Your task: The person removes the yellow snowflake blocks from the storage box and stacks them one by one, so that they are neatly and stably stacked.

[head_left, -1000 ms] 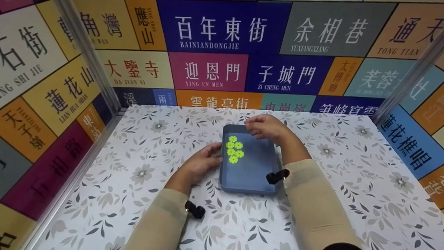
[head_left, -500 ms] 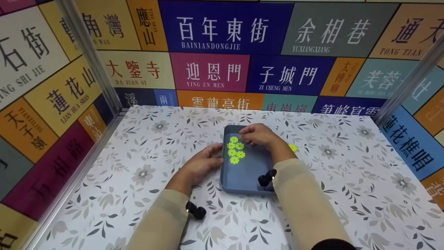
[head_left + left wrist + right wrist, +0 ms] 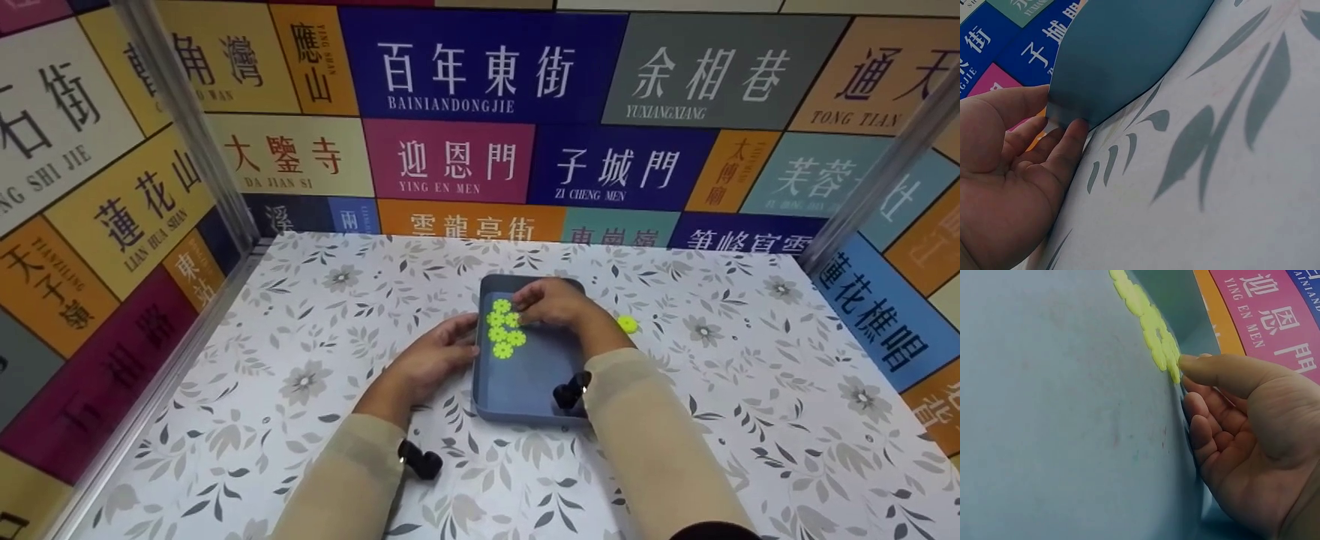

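Note:
A grey-blue rectangular tray [image 3: 534, 390] lies on the table, with several lime-yellow flower-shaped pieces [image 3: 500, 330] clustered flat along its left side. Inside the tray, my right hand [image 3: 553, 304] reaches to the upper right of that cluster. Its thumb and forefinger pinch one lime flower-shaped piece [image 3: 1174, 368] by the edge, right up against the others; the remaining fingers curl loosely. At the tray's left wall, my left hand [image 3: 433, 356] rests with fairly straight thumb and fingertips touching the outside, as the left wrist view shows.
Just right of the tray, another lime flower-shaped piece [image 3: 628, 324] lies on the leaf-patterned table cover [image 3: 750, 375], near my right forearm. Colourful panels with lettering [image 3: 450, 161] stand behind and at both sides.
My right hand has come from over the tray's far rim down toward the flower cluster. The flower-shaped piece right of the tray, earlier hidden by the arm, now shows. The left hand stays put.

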